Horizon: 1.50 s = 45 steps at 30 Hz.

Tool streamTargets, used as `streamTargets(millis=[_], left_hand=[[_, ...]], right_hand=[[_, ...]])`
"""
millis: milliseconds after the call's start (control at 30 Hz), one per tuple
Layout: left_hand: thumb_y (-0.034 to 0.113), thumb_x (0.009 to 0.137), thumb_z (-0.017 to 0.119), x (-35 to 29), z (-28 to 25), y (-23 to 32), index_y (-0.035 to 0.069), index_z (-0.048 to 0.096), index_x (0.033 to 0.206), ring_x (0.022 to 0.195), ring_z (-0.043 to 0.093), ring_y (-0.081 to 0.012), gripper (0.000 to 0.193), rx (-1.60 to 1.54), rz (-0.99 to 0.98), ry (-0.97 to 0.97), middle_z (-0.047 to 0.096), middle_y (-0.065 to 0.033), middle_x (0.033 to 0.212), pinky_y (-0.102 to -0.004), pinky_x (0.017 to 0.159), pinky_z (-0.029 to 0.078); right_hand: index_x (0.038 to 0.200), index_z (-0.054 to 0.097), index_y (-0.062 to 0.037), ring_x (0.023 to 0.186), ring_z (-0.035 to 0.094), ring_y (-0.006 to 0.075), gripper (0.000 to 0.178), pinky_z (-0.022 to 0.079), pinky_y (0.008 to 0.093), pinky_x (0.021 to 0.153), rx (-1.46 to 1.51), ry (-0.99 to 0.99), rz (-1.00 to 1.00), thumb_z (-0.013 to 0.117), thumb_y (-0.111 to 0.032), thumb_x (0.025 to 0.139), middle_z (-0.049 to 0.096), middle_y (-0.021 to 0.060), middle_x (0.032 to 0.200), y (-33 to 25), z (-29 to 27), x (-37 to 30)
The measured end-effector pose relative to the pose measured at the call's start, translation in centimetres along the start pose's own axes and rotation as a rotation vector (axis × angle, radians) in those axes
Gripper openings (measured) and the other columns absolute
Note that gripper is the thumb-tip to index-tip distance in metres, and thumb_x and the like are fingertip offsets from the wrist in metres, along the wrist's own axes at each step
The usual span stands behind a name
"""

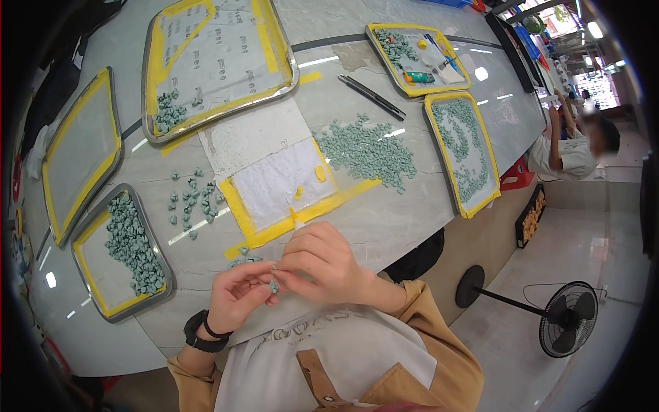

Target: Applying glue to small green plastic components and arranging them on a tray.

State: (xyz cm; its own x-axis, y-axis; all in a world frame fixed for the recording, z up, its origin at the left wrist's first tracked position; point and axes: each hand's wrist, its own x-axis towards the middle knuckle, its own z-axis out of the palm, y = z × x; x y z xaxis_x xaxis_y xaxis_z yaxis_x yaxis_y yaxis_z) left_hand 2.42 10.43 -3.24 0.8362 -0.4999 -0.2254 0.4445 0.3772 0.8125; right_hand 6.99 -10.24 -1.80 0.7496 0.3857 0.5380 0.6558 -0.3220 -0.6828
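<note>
Close to my body, at the table's near edge, both hands are together. My left hand [240,296] pinches a small teal stone-like piece [273,287] between thumb and fingers. My right hand [321,264] is closed beside it, its fingertips pressed together near that piece; what they pinch is too small to make out. Above the right knuckles a white thing with a pointed yellow tip [294,215] sticks out, and I cannot tell whether the hand holds it. Beyond lies a white work sheet [278,189] edged with yellow tape. A few teal pieces [244,259] lie by my left fingers.
Loose teal pieces [364,149] spread right of the sheet; larger ones [206,199] lie left. Yellow-taped trays stand around: left [168,275], far left [117,130], back [296,75], back right [420,93], right [494,172]. Tweezers [371,96] lie behind. A fan [566,319] and another person [573,151] are right.
</note>
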Motion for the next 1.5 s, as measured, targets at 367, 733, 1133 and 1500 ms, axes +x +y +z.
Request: streamTargets(millis=[367,733,1133,1500], left_hand=[[-0.004,0.087,0.056,0.3,0.6,0.2,-0.006,0.058,0.113,0.083,0.065,-0.0174,0.025,-0.015,0.155,0.264,0.066,-0.0178,0.102,-0.0285,0.072,0.054],[-0.004,0.078,0.072,-0.2,0.5,0.3,-0.003,0.066,0.102,0.081,0.067,-0.0142,0.025,0.591,0.485,0.331,0.069,-0.0134,0.097,-0.0244,0.068,0.054],[-0.010,0.076,0.068,0.2,0.5,-0.1,-0.001,0.066,0.097,0.087,0.069,-0.0239,0.023,0.762,0.629,0.365,0.069,-0.0167,0.098,-0.0293,0.075,0.055],[-0.013,0.077,0.064,0.2,0.0,-0.2,-0.001,0.067,0.096,0.092,0.069,-0.0253,0.023,0.597,0.548,0.302,0.069,-0.0181,0.099,-0.0317,0.079,0.055]], right_hand=[[0.087,0.051,-0.0014,0.079,0.047,0.0217,0.008,0.039,0.0311,0.073,0.622,-0.144,0.487,0.057,-0.002,0.081,0.051,0.0093,0.084,-0.6,0.1,0.2],[0.084,0.052,-0.0010,0.074,0.043,0.0164,0.007,0.037,0.0275,0.069,0.683,-0.215,0.575,0.057,-0.006,0.084,0.049,0.0058,0.081,-1.1,2.0,0.7],[0.077,0.056,-0.0034,0.068,0.047,0.0213,0.009,0.037,0.0313,0.067,0.260,-0.179,0.383,0.065,-0.002,0.077,0.052,0.0055,0.071,-1.1,1.7,1.1],[0.081,0.064,-0.0032,0.072,0.051,0.0203,0.019,0.039,0.0307,0.067,0.220,-0.134,0.192,0.070,0.005,0.064,0.060,0.0061,0.076,-0.5,1.2,1.4]])
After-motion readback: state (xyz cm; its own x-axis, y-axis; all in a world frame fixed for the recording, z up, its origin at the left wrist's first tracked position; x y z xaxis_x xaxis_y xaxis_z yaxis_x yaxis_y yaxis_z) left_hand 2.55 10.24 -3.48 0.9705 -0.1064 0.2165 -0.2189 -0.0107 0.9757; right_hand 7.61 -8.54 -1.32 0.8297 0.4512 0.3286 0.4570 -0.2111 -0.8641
